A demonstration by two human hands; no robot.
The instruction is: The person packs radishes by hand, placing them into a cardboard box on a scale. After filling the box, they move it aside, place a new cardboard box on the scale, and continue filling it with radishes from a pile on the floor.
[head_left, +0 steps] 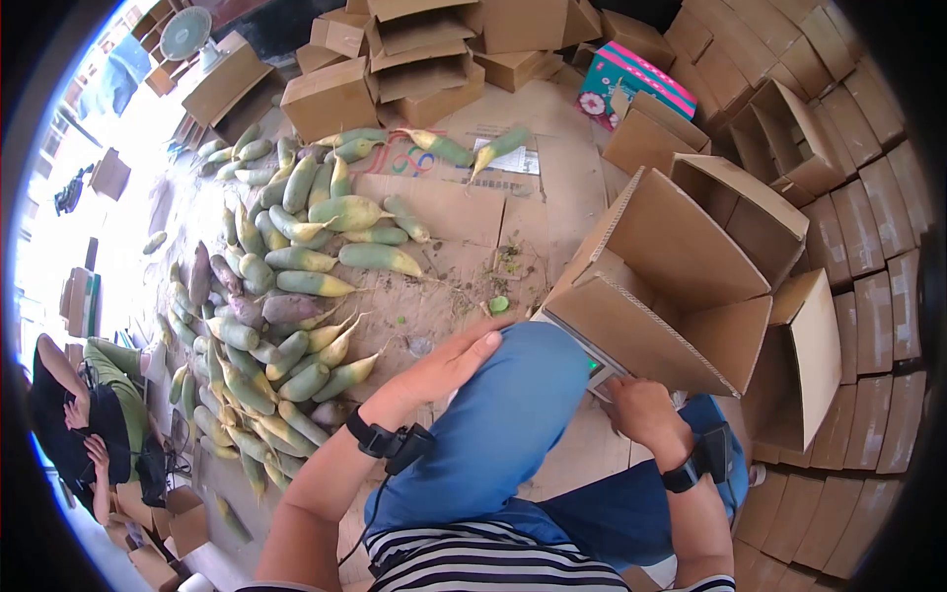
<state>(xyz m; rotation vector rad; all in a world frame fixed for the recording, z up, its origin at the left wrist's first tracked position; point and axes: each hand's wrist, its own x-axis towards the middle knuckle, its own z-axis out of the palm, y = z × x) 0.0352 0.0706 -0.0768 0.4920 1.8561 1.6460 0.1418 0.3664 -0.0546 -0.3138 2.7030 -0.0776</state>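
My left hand [456, 361] lies flat on my raised knee, fingers stretched out and holding nothing. My right hand [646, 412] is curled beside the scale [595, 371], its fingertips at the edge of the panel with a green light. What those fingers hold, if anything, is hidden. An open cardboard box [646, 321] stands tilted-looking above the scale, its flaps up; I cannot see its bottom. To the left of my knee spreads a big heap of green radishes [316, 283] with pale yellow ends. A few purplish radishes [289, 308] lie among them.
More open boxes [740, 212] crowd behind and right of the scale. Stacked cartons [873, 316] form a wall at the right. A pink and teal box [636, 87] and a fan [187, 37] stand farther back. Another person [84, 424] sits at the far left.
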